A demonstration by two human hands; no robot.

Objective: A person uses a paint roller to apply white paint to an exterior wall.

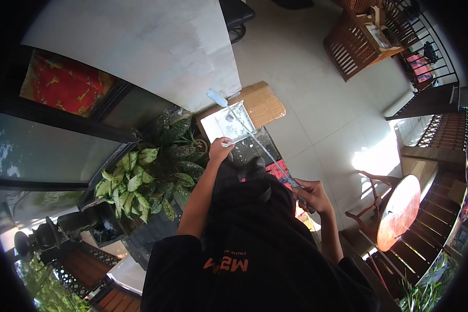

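A white paint tray (215, 124) is gripped at its near edge by my left hand (220, 150). Wet white paint and dark patches show inside it. My right hand (311, 195) is closed around the handle of a long-handled paint roller (265, 150), whose thin shaft slants up and left over the tray. The pale blue-white roller cover (217, 97) lies over the tray's far side, by the foot of a white, patchily painted wall (156, 43). Whether the cover touches the wall or the tray cannot be told.
Flattened cardboard (263, 102) lies on the tiled floor beyond the tray. Potted leafy plants (134, 175) crowd the left, beside dark-framed glass. A slatted wooden chair (347, 46) stands far right; a round wooden stool (399, 212) is nearer. Red patterned cloth (277, 170) lies by my feet.
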